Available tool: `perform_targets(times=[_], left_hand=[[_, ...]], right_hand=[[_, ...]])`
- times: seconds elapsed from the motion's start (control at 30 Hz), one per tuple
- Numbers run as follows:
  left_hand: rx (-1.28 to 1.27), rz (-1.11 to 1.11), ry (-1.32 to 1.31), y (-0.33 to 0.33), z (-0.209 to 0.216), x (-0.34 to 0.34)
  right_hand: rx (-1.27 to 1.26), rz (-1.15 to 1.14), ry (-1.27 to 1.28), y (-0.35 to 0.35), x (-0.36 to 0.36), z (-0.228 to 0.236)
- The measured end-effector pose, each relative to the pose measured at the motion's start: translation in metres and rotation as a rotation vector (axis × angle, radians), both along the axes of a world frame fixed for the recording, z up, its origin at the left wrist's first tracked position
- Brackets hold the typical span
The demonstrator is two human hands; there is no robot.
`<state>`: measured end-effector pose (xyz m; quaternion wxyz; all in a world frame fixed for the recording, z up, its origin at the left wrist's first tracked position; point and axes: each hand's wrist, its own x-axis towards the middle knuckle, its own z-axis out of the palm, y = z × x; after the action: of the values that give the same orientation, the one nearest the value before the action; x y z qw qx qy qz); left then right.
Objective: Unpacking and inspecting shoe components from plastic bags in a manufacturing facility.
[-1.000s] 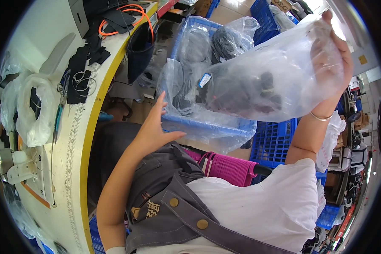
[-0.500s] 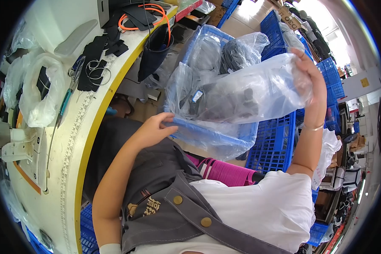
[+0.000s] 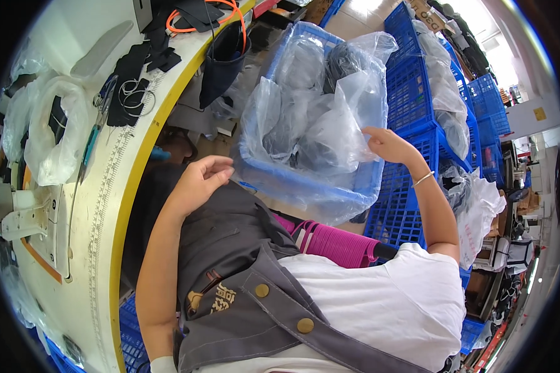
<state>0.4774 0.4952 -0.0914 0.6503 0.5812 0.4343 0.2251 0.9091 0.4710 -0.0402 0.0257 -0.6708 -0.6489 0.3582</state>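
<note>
My left hand (image 3: 199,183) hovers over my apron, just short of the near left corner of a blue plastic crate (image 3: 274,174). Its fingers are loosely bent, thumb apart, holding nothing. At the crate's right side is my right hand (image 3: 389,148), index finger stretched toward a clear plastic bag (image 3: 336,133) and thumb apart from it. Fingertips and bag edge meet or nearly meet there. Dark contents show through this bag, which lies among other bagged dark items (image 3: 302,62) in the crate. A clear liner hangs over the crate's rim.
On the left, a white worktable (image 3: 106,205) with yellow edge and ruler marks carries scissors (image 3: 106,99), black fabric pieces (image 3: 127,102) and a bag-lined opening (image 3: 59,130). Blue crates (image 3: 407,99) stack up at the right. A magenta cord-wrapped roll (image 3: 336,242) lies before my apron.
The clear bag, held up by my right hand before, has come down into the crate. My right hand moved lower and left; my left drew back from the crate's rim.
</note>
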Motion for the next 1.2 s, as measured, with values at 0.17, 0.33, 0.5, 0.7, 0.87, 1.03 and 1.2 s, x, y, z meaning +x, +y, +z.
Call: perform_targets(times=[0.17, 0.33, 0.5, 0.7, 0.87, 1.03, 1.2], left_hand=[[-0.002, -0.042, 0.02, -0.002, -0.006, 0.003], [0.027, 0.0, 0.015, -0.007, -0.007, -0.005], [-0.022, 0.033, 0.043, -0.009, -0.007, -0.012], [-0.066, -0.031, 0.001, -0.014, -0.01, -0.011], [-0.067, 0.02, 0.003, -0.014, -0.008, -0.015], [-0.114, 0.064, -0.015, -0.015, -0.004, -0.019], [-0.072, 0.053, 0.003, -0.016, -0.002, -0.02]], right_hand=[[0.649, 0.584, -0.389, 0.031, -0.024, -0.025], [0.213, 0.61, -0.461, 0.054, -0.034, -0.073], [-0.028, 0.67, -0.937, 0.031, -0.001, -0.106], [0.076, 0.368, -1.022, 0.0, 0.011, -0.155], [0.112, 0.277, -0.866, 0.028, 0.026, -0.149], [-0.126, 0.439, -0.617, 0.061, 0.034, -0.07], [0.125, -0.102, 0.037, 0.046, 0.045, 0.061]])
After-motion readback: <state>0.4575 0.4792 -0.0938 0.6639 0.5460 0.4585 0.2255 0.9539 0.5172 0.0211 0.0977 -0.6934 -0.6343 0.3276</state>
